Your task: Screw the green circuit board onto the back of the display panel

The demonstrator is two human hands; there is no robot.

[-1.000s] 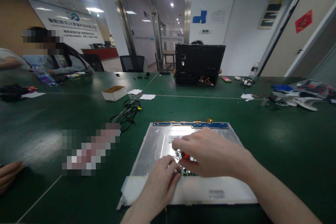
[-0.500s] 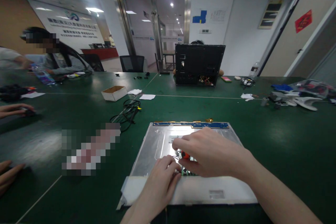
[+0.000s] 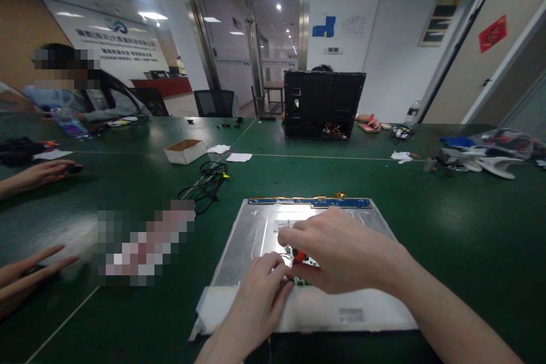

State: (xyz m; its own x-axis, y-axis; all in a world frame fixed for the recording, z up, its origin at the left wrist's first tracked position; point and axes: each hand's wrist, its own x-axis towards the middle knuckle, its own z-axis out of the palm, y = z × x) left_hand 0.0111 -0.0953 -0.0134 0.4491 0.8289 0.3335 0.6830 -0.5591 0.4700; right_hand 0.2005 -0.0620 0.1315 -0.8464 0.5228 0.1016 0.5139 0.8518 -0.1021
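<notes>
A flat silver display panel (image 3: 245, 244) lies on the green table in front of me, with a narrow blue circuit strip (image 3: 345, 203) along its far edge. My right hand (image 3: 336, 250) curls over the panel's middle, closed around an orange-and-black screwdriver (image 3: 298, 255); the tool's tip is hidden. Beneath the fingers, part of a green circuit board (image 3: 301, 281) shows. My left hand (image 3: 264, 290) rests at the board's left side, fingers bent together and pressing on its edge. A white strip (image 3: 311, 310) runs along the panel's near side, partly under my left wrist.
Black cables (image 3: 209, 182) and an open carton (image 3: 185, 151) lie beyond the panel to the left. A black monitor housing (image 3: 324, 105) stands at the far side. Another person's hands (image 3: 38, 176) reach in from the left. Scrap parts (image 3: 469, 159) lie at right.
My right hand has turned slightly around the screwdriver, dipping a little toward me. My left hand stays nearly still. At left, the other person's hands have moved further in over the table.
</notes>
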